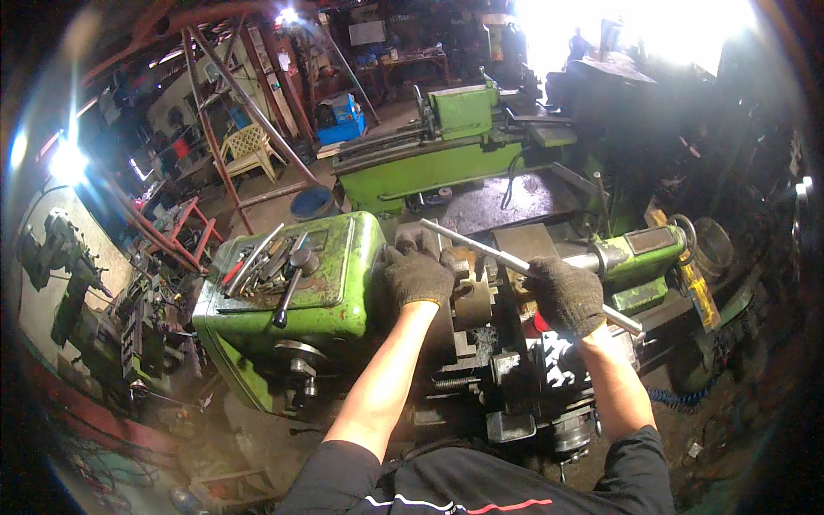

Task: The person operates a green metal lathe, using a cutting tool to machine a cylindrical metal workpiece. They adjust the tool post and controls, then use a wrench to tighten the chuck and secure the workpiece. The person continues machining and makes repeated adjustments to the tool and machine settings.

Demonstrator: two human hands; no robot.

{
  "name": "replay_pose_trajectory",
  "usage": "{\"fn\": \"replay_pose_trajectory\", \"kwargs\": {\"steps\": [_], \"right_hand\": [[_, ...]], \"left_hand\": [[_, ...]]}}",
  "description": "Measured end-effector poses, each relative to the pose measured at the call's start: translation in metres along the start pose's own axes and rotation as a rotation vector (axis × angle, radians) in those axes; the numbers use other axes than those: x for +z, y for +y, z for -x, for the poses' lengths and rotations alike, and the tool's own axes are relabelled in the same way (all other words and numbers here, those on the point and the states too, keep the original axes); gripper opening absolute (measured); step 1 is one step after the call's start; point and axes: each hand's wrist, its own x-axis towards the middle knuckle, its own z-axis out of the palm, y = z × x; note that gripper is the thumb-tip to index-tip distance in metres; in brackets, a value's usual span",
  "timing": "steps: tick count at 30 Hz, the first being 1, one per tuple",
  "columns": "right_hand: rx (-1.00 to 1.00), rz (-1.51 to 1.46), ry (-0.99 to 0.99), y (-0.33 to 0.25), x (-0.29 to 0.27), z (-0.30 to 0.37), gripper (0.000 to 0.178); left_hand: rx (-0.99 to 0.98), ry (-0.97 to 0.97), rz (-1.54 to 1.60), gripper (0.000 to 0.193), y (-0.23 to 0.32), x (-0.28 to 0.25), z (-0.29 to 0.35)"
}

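Observation:
A green lathe's headstock [287,270] stands in front of me, with a large metal chuck [443,330] at its right side. My left hand [421,273], in a dark knit glove, lies on the top of the chuck, its fingers apart. My right hand [566,296], gloved the same way, is wrapped round a long, light metal bar [476,246]. The bar slants over the lathe, its far left end close to my left fingertips and its near right end past my wrist. Chuck jaws and a brown cylindrical part [472,307] show beside my left hand.
Several loose tools [268,264] lie on the headstock by a black-knobbed lever [286,302]. The green tailstock [639,266] stands at right. Behind are another green lathe [463,112], a blue bucket [314,203] and a pale chair [249,150]. Metal chips [485,342] lie under the chuck.

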Motion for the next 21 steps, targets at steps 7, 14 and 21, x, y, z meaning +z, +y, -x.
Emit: {"fn": "replay_pose_trajectory", "kwargs": {"steps": [7, 14, 21], "right_hand": [[-0.089, -0.025, 0.029, -0.009, 0.033, -0.024, 0.017], [-0.003, 0.034, 0.007, -0.028, 0.041, -0.034, 0.016], [0.028, 0.137, -0.149, -0.038, 0.022, -0.025, 0.021]], "left_hand": [[-0.060, 0.061, -0.037, 0.073, -0.008, 0.031, -0.036], [0.310, 0.497, 0.401, 0.055, -0.013, 0.018, -0.027], [0.888, 0.246, 0.212, 0.025, -0.005, -0.006, -0.090]]}}
